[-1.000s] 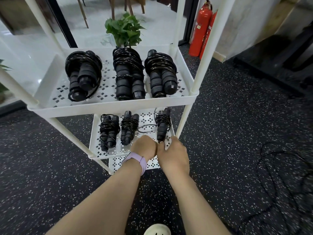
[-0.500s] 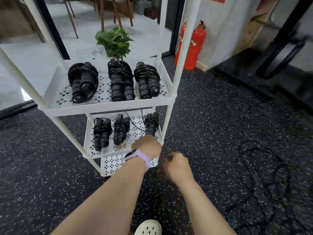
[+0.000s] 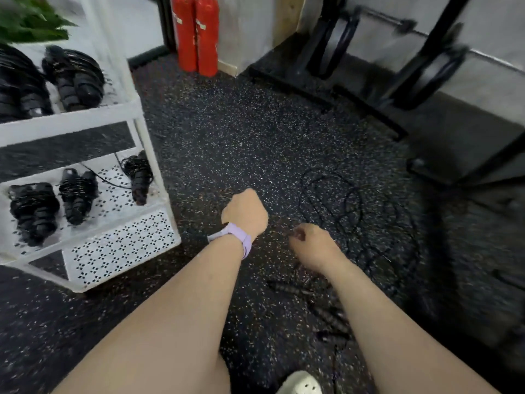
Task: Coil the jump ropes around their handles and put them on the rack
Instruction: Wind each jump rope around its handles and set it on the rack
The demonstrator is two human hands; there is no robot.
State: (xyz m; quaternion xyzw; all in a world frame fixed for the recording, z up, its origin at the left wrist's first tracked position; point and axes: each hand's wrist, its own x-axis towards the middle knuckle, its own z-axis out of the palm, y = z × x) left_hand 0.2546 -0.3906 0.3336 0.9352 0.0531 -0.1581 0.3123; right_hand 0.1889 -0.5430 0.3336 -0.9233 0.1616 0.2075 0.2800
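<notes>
Right hand (image 3: 314, 245) loosely curled with nothing held, left hand (image 3: 245, 213) likewise curled and empty, uncoiled jump rope (image 3: 358, 211) seen on the floor just beyond the right fingers, coiled ropes (image 3: 76, 194) kept on the rack (image 3: 119, 251) farther left.

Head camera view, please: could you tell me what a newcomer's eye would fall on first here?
Probably the two bare forearms reaching down the middle, left hand with a lilac wristband and right hand over the speckled dark floor. Next, the white rack at left, its shelves carrying coiled jump ropes. Then the red fire extinguishers at top, and a loose rope on the floor at right.
</notes>
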